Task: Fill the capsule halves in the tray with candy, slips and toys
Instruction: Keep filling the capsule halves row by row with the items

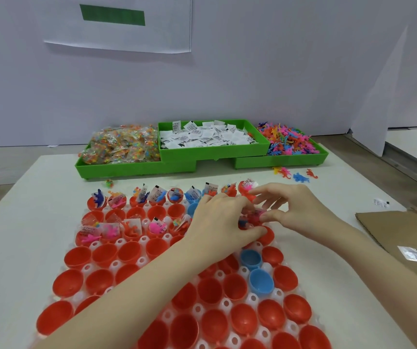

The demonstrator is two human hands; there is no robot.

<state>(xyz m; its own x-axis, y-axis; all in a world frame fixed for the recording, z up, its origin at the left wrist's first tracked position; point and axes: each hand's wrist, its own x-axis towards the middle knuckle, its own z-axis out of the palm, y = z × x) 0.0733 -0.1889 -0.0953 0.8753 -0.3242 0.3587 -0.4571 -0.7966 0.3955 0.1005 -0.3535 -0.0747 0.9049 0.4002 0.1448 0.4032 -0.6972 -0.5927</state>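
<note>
A clear tray (pixel 292 327) holds several red capsule halves (pixel 242 323) and a few blue ones (pixel 260 282). The far row and part of the third row hold candy, slips and toys; the near rows are hollow. My left hand (pixel 217 220) and my right hand (pixel 295 210) meet over a red half (pixel 268 235) in the third row at the right. Both pinch a small bundle of toys (pixel 251 217) there. What exactly sits in the bundle is hard to tell.
Green bins at the back hold candy packets (pixel 121 144), white slips (pixel 207 136) and coloured toys (pixel 288 141). Loose toys (pixel 294 173) lie before the bins. Cardboard (pixel 401 230) with a slip (pixel 412 254) lies right; another slip (pixel 381 203) lies beyond it.
</note>
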